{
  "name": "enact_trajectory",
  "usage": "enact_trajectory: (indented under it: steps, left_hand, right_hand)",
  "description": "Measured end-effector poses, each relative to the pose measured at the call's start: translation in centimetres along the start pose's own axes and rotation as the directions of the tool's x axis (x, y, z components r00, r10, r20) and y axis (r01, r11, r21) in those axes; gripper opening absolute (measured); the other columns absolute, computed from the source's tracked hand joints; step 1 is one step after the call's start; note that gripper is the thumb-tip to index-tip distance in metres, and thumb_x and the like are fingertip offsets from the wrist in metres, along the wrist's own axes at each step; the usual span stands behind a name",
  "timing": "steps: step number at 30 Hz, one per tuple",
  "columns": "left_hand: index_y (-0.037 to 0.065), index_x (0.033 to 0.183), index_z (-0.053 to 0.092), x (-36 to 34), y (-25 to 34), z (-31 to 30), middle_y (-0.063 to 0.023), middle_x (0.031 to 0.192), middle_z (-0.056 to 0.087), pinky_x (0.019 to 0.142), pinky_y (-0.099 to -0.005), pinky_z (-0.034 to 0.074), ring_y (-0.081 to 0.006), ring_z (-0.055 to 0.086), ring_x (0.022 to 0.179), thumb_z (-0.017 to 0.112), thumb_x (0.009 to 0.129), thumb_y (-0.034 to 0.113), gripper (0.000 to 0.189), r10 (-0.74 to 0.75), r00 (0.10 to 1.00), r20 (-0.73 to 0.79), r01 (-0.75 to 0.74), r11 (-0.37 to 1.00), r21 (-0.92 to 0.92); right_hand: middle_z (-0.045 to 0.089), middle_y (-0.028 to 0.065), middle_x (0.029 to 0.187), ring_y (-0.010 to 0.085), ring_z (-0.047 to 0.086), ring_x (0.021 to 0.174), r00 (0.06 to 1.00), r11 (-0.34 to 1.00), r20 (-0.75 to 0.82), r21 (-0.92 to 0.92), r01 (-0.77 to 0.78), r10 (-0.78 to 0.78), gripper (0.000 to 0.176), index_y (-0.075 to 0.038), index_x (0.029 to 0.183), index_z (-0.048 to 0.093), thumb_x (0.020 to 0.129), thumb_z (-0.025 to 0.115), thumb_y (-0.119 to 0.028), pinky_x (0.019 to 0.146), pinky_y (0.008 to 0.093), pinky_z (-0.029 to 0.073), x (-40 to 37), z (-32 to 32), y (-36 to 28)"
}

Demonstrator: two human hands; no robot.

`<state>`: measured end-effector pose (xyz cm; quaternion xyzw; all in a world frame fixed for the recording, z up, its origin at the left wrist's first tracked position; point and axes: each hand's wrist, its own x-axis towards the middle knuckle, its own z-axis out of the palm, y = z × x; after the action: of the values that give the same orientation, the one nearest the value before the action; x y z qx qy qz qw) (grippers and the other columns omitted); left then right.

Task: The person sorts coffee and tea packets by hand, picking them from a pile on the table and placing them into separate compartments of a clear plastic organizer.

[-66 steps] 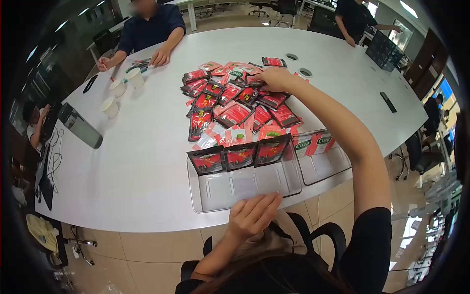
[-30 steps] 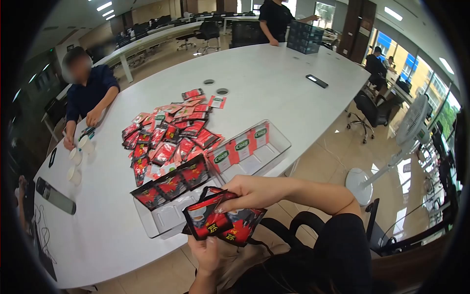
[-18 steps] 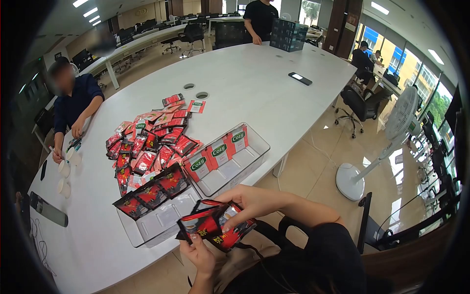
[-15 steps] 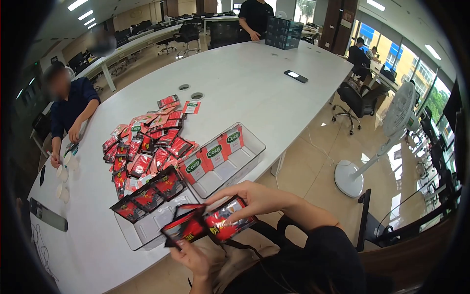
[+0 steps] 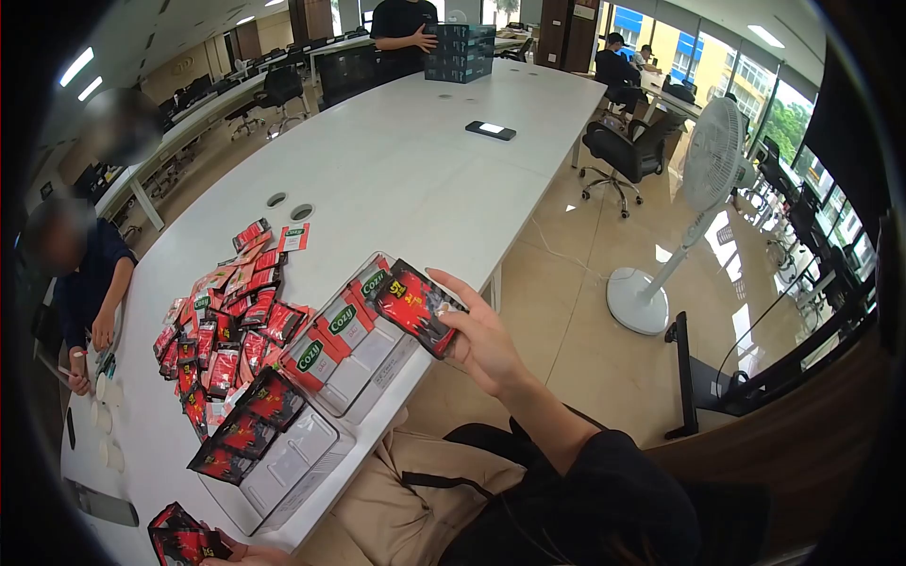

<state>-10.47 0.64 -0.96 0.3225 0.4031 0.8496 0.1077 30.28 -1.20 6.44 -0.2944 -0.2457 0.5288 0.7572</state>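
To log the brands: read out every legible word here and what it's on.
"Cozy": green labels on three red-and-white sachets in the clear tray.
Black sachet in the right hand: yellow mark, too blurred.
Black sachets in the left hand, table pile: too small.

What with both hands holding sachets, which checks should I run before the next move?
1. Grip of right hand on red-and-black sachet: ok, pinched.
2. Grip of left hand on dark sachets: cannot tell, cut off at the frame edge.
3. Bare room in near tray: ok.
4. Held sachet looks like the near tray's standing sachets: ok.
5. Bare room in Cozi tray: ok.
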Motion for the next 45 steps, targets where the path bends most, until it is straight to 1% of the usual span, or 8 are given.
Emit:
enact_trajectory:
  steps: [2, 5, 9, 16, 25, 31, 36, 45]
  left_hand:
    - [0.025, 0.148, 0.027, 0.4, -0.9, -1.3, -0.0146, 0.147, 0.038, 0.104, -0.0672, 0.026, -0.0294, 0.034, 0.137, 0.05, 0.093, 0.049, 0.065, -0.055, 0.997, 0.053, 0.051, 0.995, 0.082]
    - [-0.004, 0.134, 0.04, 0.5, -0.8, 0.1, -0.0224, 0.127, 0.048, 0.097, -0.0395, 0.042, -0.0285, 0.053, 0.111, 0.046, 0.1, 0.03, 0.048, -0.177, 0.968, -0.178, 0.167, 0.984, -0.07]
    - [-0.006, 0.133, 0.039, 1.0, -0.7, 0.1, -0.019, 0.131, 0.048, 0.105, -0.0308, 0.037, -0.0235, 0.05, 0.118, 0.047, 0.099, 0.032, 0.052, -0.384, 0.917, -0.105, 0.365, 0.917, -0.163]
    - [-0.002, 0.129, 0.047, 0.5, -0.8, -0.1, -0.013, 0.129, 0.05, 0.097, -0.0279, 0.043, -0.018, 0.051, 0.114, 0.055, 0.096, 0.025, 0.043, -0.403, 0.893, -0.202, 0.341, 0.897, -0.281]
    - [-0.002, 0.115, 0.055, -0.2, 0.0, -0.2, -0.0086, 0.116, 0.055, 0.08, -0.0224, 0.05, -0.0143, 0.055, 0.097, 0.059, 0.092, 0.019, 0.032, -0.465, 0.865, -0.188, 0.381, 0.853, -0.356]
    - [-0.001, 0.126, 0.046, -0.1, 0.5, 0.2, -0.0121, 0.123, 0.056, 0.068, -0.0246, 0.053, -0.0216, 0.057, 0.113, 0.054, 0.094, 0.021, 0.04, -0.507, 0.855, -0.11, 0.426, 0.807, -0.409]
    - [0.004, 0.115, 0.054, -0.3, -0.1, -0.2, -0.0072, 0.107, 0.063, 0.068, -0.0315, 0.054, -0.0138, 0.061, 0.092, 0.058, 0.091, 0.02, 0.03, -0.515, 0.854, -0.072, 0.442, 0.793, -0.419]
    - [0.009, 0.128, 0.046, -0.4, 1.3, 0.3, -0.0078, 0.119, 0.058, 0.072, -0.0301, 0.055, -0.0166, 0.06, 0.105, 0.054, 0.095, 0.035, 0.043, -0.567, 0.82, -0.079, 0.489, 0.764, -0.42]
  right_hand:
    - [0.055, 0.013, 0.123, 0.0143, 0.062, 0.101, 0.998, 0.998, 0.009, -0.031, 0.058, -0.057, 0.056, -0.003, 0.141, 0.031, 0.09, 0.054, 0.004, 0.08, 0.0305, 0.057, 0.0, 0.7, 0.3]
    - [0.057, 0.0117, 0.118, 0.0153, 0.063, 0.099, 0.986, 0.977, -0.004, -0.132, 0.165, -0.167, 0.06, -0.002, 0.141, 0.029, 0.088, 0.056, 0.005, 0.079, 0.0307, 0.059, 0.0, 1.6, 0.8]
    - [0.059, 0.0108, 0.114, 0.0157, 0.064, 0.097, 0.974, 0.966, -0.055, -0.154, 0.209, -0.219, 0.061, 0.002, 0.139, 0.031, 0.085, 0.06, 0.007, 0.075, 0.0288, 0.06, 0.6, 1.3, 1.5]
    - [0.066, 0.0061, 0.1, 0.0138, 0.067, 0.085, 0.969, 0.96, -0.086, -0.176, 0.216, -0.233, 0.025, 0.001, 0.112, 0.054, 0.087, 0.06, 0.002, 0.069, 0.0301, 0.059, 1.1, 1.5, 2.2]
    - [0.064, 0.0094, 0.106, 0.0129, 0.063, 0.091, 0.902, 0.886, -0.073, -0.238, 0.398, -0.426, 0.027, 0.002, 0.116, 0.051, 0.089, 0.058, 0.003, 0.081, 0.0284, 0.053, 2.2, 4.6, 2.3]
    - [0.063, 0.0118, 0.111, 0.0156, 0.063, 0.096, 0.865, 0.787, 0.039, -0.394, 0.474, -0.501, 0.03, 0.002, 0.118, 0.049, 0.089, 0.058, 0.003, 0.088, 0.0301, 0.049, 2.6, 5.7, 3.3]
    - [0.067, 0.0084, 0.098, 0.0097, 0.062, 0.083, 0.933, 0.82, 0.115, -0.449, 0.354, -0.34, 0.018, 0.002, 0.106, 0.059, 0.091, 0.06, -0.007, 0.079, 0.024, 0.049, 2.6, 7.2, 3.1]
    - [0.063, 0.0039, 0.095, 0.0079, 0.06, 0.089, 0.831, 0.706, 0.556, -0.58, 0.406, -0.021, 0.025, 0.003, 0.106, 0.056, 0.084, 0.065, 0.002, 0.077, 0.0226, 0.05, 2.6, 12.7, 6.6]
